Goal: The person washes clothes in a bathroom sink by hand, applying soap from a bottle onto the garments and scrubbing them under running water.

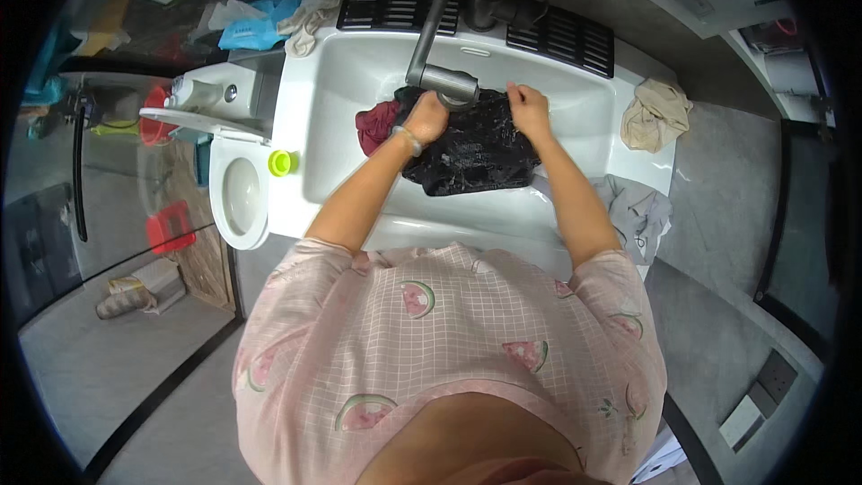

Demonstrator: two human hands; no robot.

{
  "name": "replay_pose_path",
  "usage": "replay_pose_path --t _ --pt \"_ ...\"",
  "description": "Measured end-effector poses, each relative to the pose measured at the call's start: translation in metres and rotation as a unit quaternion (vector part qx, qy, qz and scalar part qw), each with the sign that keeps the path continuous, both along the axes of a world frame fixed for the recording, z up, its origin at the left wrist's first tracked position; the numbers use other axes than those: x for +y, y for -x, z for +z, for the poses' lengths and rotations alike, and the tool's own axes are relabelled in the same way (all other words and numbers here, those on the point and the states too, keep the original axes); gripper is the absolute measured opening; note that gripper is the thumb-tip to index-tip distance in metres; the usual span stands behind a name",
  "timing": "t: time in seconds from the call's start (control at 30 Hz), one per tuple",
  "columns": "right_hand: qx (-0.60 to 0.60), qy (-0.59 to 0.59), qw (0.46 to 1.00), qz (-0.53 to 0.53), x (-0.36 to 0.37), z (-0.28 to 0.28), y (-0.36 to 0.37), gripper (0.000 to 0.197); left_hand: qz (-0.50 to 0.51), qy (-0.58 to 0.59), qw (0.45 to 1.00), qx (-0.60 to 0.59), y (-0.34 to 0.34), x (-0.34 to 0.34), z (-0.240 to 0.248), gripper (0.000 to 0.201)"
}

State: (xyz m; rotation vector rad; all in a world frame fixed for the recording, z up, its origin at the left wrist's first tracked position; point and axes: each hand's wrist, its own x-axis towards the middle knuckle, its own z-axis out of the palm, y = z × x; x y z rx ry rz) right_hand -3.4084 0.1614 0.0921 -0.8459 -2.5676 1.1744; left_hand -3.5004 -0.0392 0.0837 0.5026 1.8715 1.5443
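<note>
A wet black garment (471, 154) with whitish suds on it lies spread in the white sink (337, 81). My left hand (427, 117), with a pale bangle at the wrist, is closed on its upper left part, close to the tap's spout. At the upper right edge of the cloth, my right hand (528, 110) is closed with the fingers pinched on the garment. A dark red cloth (375, 126) sits bunched beside my left hand, against the black garment. The dark grey tap (440, 81) reaches over the cloth from the back.
Black slatted racks (395, 5) flank the tap's base. A beige cloth (656, 115) and a grey garment (634, 214) rest on the right rim. To the left stand a lime-green cup (282, 163) and a toilet (241, 193); a blue packet (258, 27) and a pale cloth (309, 22) lie behind.
</note>
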Motion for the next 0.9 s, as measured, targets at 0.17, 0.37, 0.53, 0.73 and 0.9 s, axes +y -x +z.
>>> replay_pose_path --t 0.17,0.37,0.53,0.73,0.9 --pt "-0.019 0.047 0.996 0.070 0.032 0.001 -0.021 0.047 -0.150 0.122 0.934 0.300 0.009 -0.037 0.000 0.040" --pt "0.038 -0.068 0.997 -0.010 0.046 0.004 -0.040 0.043 -0.161 0.109 0.966 0.168 0.015 -0.035 0.021 0.034" --pt "0.243 0.043 0.949 0.194 -0.080 0.084 -0.004 0.019 -0.026 -0.122 0.988 0.095 0.000 -0.004 -0.020 0.032" --pt "0.141 0.042 0.984 -0.103 -0.066 0.017 0.028 0.034 0.044 0.019 0.969 -0.242 -0.062 0.032 0.026 0.027" --pt "0.236 -0.012 0.971 -0.023 -0.121 0.040 0.019 0.029 0.148 -0.136 0.964 -0.172 -0.055 0.032 -0.008 0.032"
